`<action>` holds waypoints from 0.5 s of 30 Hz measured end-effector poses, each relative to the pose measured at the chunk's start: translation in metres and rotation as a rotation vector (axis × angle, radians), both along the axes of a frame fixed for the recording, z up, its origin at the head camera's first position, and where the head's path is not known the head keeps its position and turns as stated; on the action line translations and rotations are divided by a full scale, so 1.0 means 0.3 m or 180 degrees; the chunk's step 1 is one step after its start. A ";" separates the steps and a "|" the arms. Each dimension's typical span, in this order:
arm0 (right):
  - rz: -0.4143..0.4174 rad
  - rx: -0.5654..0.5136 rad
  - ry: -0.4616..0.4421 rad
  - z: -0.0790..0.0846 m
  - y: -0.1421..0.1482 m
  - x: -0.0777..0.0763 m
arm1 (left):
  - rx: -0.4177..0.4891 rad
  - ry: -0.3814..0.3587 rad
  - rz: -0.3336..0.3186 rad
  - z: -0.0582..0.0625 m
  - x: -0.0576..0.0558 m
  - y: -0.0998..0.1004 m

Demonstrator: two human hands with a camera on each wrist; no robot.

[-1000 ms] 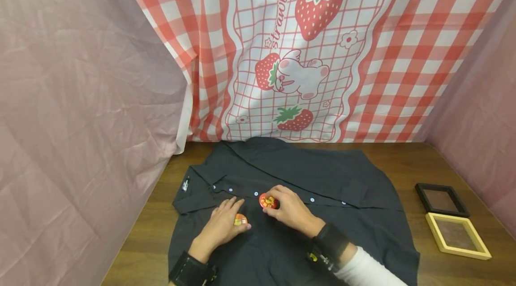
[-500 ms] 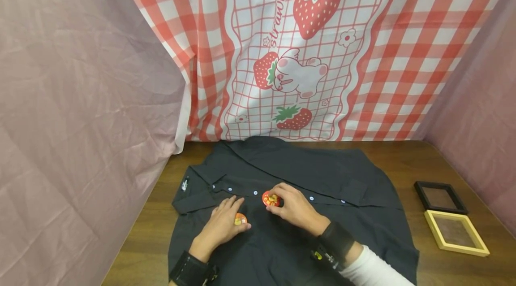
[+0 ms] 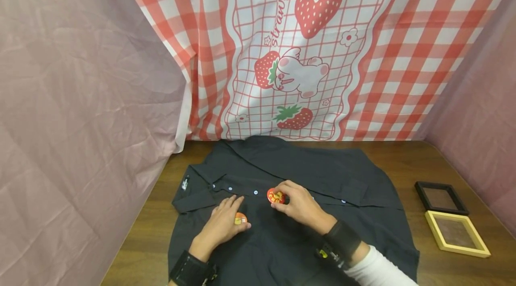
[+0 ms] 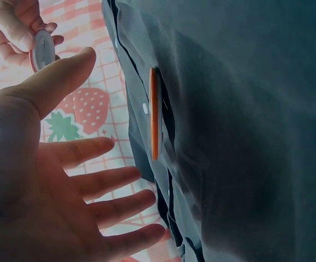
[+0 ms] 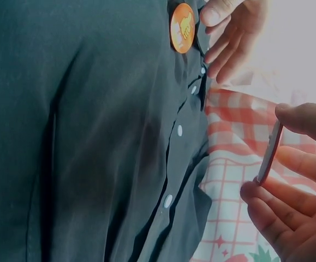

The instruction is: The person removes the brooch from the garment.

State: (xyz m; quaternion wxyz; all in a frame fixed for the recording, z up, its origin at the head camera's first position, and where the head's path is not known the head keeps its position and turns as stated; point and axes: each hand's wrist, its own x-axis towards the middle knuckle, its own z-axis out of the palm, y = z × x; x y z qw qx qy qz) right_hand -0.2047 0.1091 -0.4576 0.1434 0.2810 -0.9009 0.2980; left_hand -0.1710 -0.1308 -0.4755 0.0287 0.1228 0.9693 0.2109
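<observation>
Your right hand [image 3: 304, 205] has carried the red badge [image 3: 275, 195] farther right and slightly toward the strawberry-print cloth [image 3: 318, 66] since the earlier frame, while your left hand [image 3: 222, 225] has stayed put. That cloth hangs behind the bench [image 3: 403, 160], and across the bench lies the dark shirt [image 3: 290, 165], its row of buttons [image 3: 255, 192] running from side to side. Off to your right, a black frame [image 3: 422, 196] lies just beside a yellow frame [image 3: 463, 250], both well apart from your hands.

Your right grip is clamped on the red badge — thumb at one edge, fingertips at the opposite one. It looks raised off the shirt, its printed face up and its pale back turned down, and the right wrist view catches it edge-on. Being round, it gives you no long axis to line up. The relation to watch, I'd judge, is sideways: red badge by the buttons, to the right of the orange badge [image 3: 240, 219] and farther from you.

Your left grip is nearer that orange badge on the shirt — fingers spread, thumb apart, nothing pinched.
</observation>
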 end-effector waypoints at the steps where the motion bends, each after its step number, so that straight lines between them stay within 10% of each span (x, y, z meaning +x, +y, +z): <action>1: 0.0012 0.0005 -0.0026 0.002 0.002 0.000 | -0.0002 -0.0008 0.0014 0.001 0.001 -0.001; 15: 0.0053 -0.0111 -0.0139 0.014 0.050 -0.002 | 0.0028 0.0043 -0.0030 -0.005 0.000 -0.008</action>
